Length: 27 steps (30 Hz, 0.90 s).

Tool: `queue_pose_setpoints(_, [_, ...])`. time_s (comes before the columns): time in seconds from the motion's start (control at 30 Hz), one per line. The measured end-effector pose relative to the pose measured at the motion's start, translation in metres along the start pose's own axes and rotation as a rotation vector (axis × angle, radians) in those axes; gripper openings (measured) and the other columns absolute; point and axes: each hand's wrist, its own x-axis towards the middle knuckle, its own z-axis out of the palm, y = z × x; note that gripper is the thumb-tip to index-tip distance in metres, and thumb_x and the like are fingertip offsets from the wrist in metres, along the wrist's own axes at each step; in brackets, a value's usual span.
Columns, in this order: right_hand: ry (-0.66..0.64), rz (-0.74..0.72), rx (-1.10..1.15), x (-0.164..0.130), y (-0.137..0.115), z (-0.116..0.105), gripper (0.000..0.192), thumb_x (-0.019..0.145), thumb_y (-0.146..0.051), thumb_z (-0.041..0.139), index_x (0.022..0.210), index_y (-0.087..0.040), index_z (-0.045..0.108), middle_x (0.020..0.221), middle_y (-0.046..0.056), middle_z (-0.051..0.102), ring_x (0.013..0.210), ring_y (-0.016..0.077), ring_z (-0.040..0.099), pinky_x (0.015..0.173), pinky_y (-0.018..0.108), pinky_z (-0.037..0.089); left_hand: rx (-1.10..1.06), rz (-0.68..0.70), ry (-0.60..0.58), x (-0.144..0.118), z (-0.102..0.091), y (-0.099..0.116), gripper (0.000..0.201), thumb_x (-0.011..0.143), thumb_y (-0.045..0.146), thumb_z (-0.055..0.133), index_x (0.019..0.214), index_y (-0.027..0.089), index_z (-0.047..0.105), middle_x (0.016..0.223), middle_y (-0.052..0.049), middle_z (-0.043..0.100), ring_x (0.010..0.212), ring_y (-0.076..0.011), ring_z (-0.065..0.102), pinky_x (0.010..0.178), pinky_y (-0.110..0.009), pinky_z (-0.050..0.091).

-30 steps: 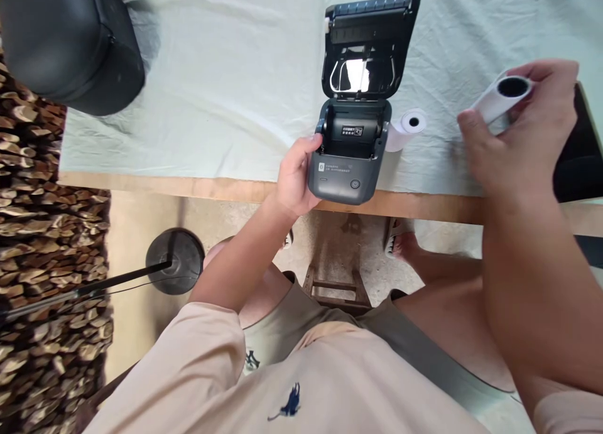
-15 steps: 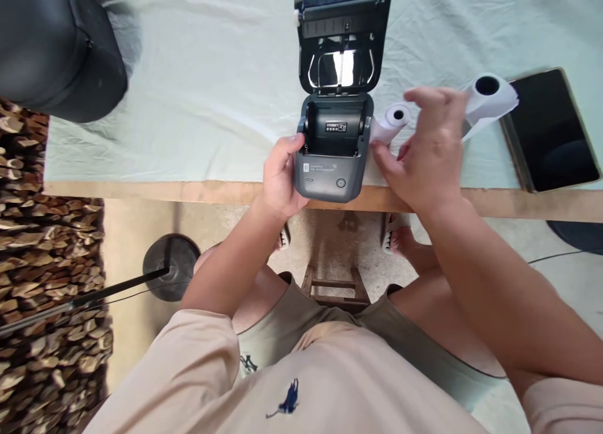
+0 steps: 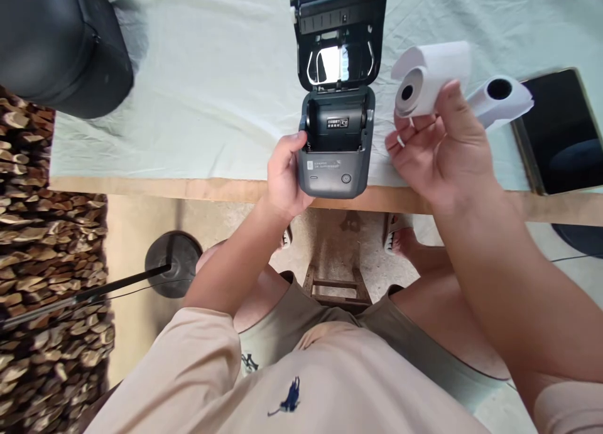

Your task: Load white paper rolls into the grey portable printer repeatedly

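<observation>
Fingers of right hand clamp roll; left hand grips printer, lid open. Drop roll square into bay, tail toward the lid.

A makeshift home workspace, perhaps a yard or shed: a wooden desk under a pale green cloth, bare concrete floor, and stacked split firewood alongside.

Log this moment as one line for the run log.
left hand: grips printer, lid open | right hand: holds paper roll | second roll: on cloth
</observation>
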Motion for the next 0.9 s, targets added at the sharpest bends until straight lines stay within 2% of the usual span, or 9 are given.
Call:
queue_pose_setpoints(0.07, [-0.014,0.077,0.266,-0.006,-0.007,0.005,0.038,0.082,-0.056,0.063,0.110,-0.031,0.056,0.125,-0.003,0.062,0.117,0.0126,0.060,0.089,0.030,0.058,0.024,-0.004,0.030,-0.001,0.001,0.001,0.037,0.090,0.041,0.044,0.097,0.017,0.071,0.089,-0.003,0.075,0.131,-0.0219,0.060,0.110,-0.033,0.052])
queue_pose_setpoints(0.17, [0.002,0.138,0.548,-0.011,-0.013,0.009,0.022,0.082,-0.036,0.069,0.100,-0.032,0.058,0.118,-0.010,0.064,0.113,0.0073,0.061,0.086,0.023,0.059,0.040,-0.037,0.055,-0.002,0.004,0.001,0.034,0.089,0.042,0.044,0.093,0.018,0.068,0.089,-0.004,0.074,0.133,-0.0234,0.058,0.111,-0.036,0.051])
queue_pose_setpoints(0.23, [0.024,0.149,0.519,-0.011,-0.010,0.008,0.018,0.084,-0.036,0.067,0.098,-0.034,0.056,0.118,-0.013,0.064,0.113,0.0069,0.061,0.086,0.023,0.060,0.036,-0.046,0.057,-0.002,0.005,0.001,0.034,0.089,0.042,0.044,0.092,0.018,0.068,0.084,-0.004,0.073,0.133,-0.0244,0.059,0.110,-0.038,0.052])
queue_pose_setpoints(0.37, [0.048,0.136,0.370,-0.005,0.001,0.000,0.033,0.080,-0.046,0.065,0.109,-0.037,0.052,0.135,-0.013,0.057,0.125,0.0108,0.057,0.098,0.029,0.058,0.024,-0.032,0.028,0.000,0.005,-0.001,0.036,0.089,0.043,0.045,0.094,0.019,0.070,0.084,-0.006,0.073,0.129,-0.0256,0.061,0.109,-0.037,0.053])
queue_pose_setpoints(0.47, [-0.024,0.118,0.274,-0.004,0.005,-0.004,0.042,0.079,-0.053,0.061,0.114,-0.033,0.050,0.148,-0.009,0.047,0.137,0.0155,0.049,0.104,0.036,0.056,0.031,-0.031,0.006,0.000,0.006,-0.001,0.035,0.088,0.043,0.046,0.094,0.018,0.070,0.088,-0.007,0.073,0.126,-0.0270,0.063,0.106,-0.038,0.054])
queue_pose_setpoints(0.57, [-0.077,0.114,0.227,-0.004,0.006,-0.007,0.050,0.079,-0.059,0.061,0.119,-0.033,0.049,0.151,-0.007,0.044,0.140,0.0146,0.047,0.106,0.035,0.056,0.063,-0.033,0.012,-0.001,0.007,0.000,0.035,0.088,0.042,0.045,0.096,0.018,0.069,0.092,-0.007,0.073,0.128,-0.0275,0.062,0.104,-0.039,0.056])
queue_pose_setpoints(0.73, [-0.030,0.088,0.256,0.005,0.010,-0.012,0.053,0.083,-0.067,0.053,0.125,-0.035,0.048,0.146,-0.008,0.049,0.134,0.0076,0.050,0.091,0.026,0.061,0.060,-0.021,-0.004,-0.002,0.008,0.000,0.033,0.090,0.041,0.043,0.094,0.019,0.068,0.096,-0.006,0.074,0.136,-0.0238,0.055,0.110,-0.035,0.052])
queue_pose_setpoints(0.9, [0.010,0.032,0.081,0.017,0.019,-0.021,0.061,0.083,-0.078,0.037,0.119,-0.032,0.054,0.130,-0.003,0.061,0.112,0.0077,0.061,0.077,0.024,0.059,0.043,-0.014,-0.029,-0.002,0.007,-0.001,0.030,0.090,0.039,0.045,0.094,0.019,0.067,0.099,-0.005,0.074,0.138,-0.0236,0.054,0.111,-0.037,0.052])
